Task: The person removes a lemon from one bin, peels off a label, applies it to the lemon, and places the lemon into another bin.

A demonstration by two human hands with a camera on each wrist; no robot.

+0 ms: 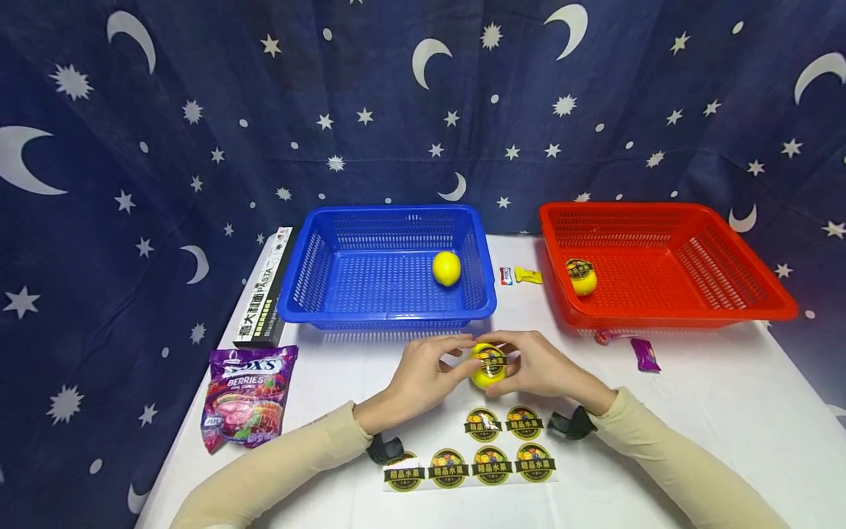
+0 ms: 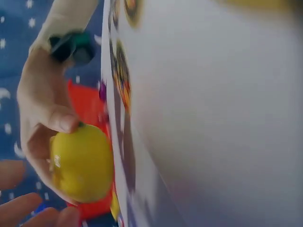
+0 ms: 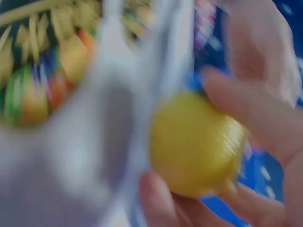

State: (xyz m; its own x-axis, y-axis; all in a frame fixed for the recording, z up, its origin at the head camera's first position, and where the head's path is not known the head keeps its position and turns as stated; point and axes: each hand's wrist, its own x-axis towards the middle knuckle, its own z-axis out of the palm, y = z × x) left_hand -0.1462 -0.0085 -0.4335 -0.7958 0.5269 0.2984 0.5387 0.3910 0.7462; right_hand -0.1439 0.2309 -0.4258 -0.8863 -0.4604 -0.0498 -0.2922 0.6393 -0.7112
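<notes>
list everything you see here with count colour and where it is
lemon in hands: 1, yellow with a dark round sticker on top, held over the table in front of the blue basket
blue basket: 1, blue, rear centre
lemon in blue basket: 1, yellow, no sticker showing
red basket: 1, red, rear right
lemon in red basket: 1, yellow, stickered
sticker sheet: 1, white with six dark and gold round stickers, near edge
candy bag: 1, purple, left
pasta box: 1, black, left of blue basket
small wrapped sweets: several, mixed colours, by the red basket
left hand: holds the lemon
right hand: holds the same lemon
</notes>
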